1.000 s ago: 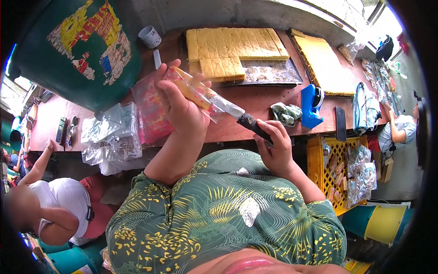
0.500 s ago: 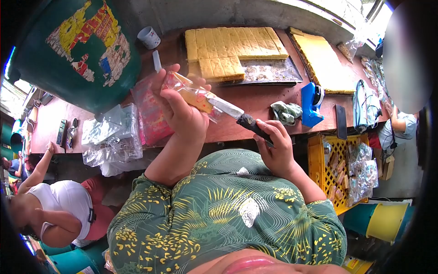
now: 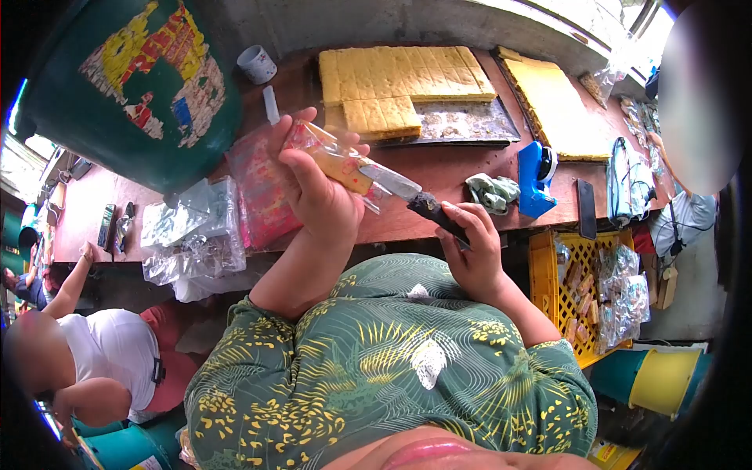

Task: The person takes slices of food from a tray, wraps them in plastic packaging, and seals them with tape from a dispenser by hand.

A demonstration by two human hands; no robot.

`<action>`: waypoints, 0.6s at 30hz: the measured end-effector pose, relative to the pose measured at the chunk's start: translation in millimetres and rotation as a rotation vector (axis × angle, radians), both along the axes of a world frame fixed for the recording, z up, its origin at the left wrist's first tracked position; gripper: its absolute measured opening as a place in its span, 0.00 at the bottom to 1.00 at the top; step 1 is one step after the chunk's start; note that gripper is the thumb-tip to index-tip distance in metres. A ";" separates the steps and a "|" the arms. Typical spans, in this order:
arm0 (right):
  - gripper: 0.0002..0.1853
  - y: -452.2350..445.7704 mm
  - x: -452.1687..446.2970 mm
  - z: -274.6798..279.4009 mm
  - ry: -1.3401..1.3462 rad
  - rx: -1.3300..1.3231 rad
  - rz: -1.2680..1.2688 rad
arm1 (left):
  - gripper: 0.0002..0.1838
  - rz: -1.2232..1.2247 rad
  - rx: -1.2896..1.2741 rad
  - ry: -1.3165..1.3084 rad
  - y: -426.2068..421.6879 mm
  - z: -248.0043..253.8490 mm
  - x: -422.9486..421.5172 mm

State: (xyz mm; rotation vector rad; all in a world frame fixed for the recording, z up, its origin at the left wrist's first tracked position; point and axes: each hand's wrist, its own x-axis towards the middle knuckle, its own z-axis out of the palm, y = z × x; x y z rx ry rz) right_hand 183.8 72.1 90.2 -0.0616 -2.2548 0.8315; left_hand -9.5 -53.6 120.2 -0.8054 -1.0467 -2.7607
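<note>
Worktop [image 3: 442, 182]: reddish-brn, 9 to 3 o'clock.
Bin [image 3: 160, 86]: lg., green, torn label, 10 o'clock.
Cake slab [image 3: 399, 70]: yellow, scored in strips, approx. 12 o'clock; one corner absent, tray [image 3: 470, 121] bare there, i.e. slab part-used.
Crate [image 3: 540, 298]: yellow plastic, w/ small wrapped items, btwn 3 & 4 o'clock.
L hand [image 3: 321, 188]: approx. 10–11 o'clock, half-curled, fingers spread behind sleeve, holding it.
R hand [image 3: 478, 258]: approx. 3–4 o'clock, closed on knife handle.
Knife [image 3: 397, 185]: blk handle, pale blade, tip toward 10 o'clock, at sleeve's near end; in or against it, can't tell.
Sleeve [image 3: 309, 145]: clear plastic, red print, in L hand.
Yellow piece [image 3: 345, 168]: inside sleeve, i.e. bagged, apart f. slab.
</note>
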 end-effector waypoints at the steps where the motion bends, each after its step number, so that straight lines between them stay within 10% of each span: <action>1: 0.22 0.3 -0.5 -0.6 0.005 0.000 0.001 | 0.32 0.007 -0.010 -0.041 -0.5 2.2 1.2; 18: 0.22 3.1 2.0 -7.3 -0.001 -0.034 0.030 | 0.37 0.053 -0.048 -0.152 -0.7 11.3 -1.5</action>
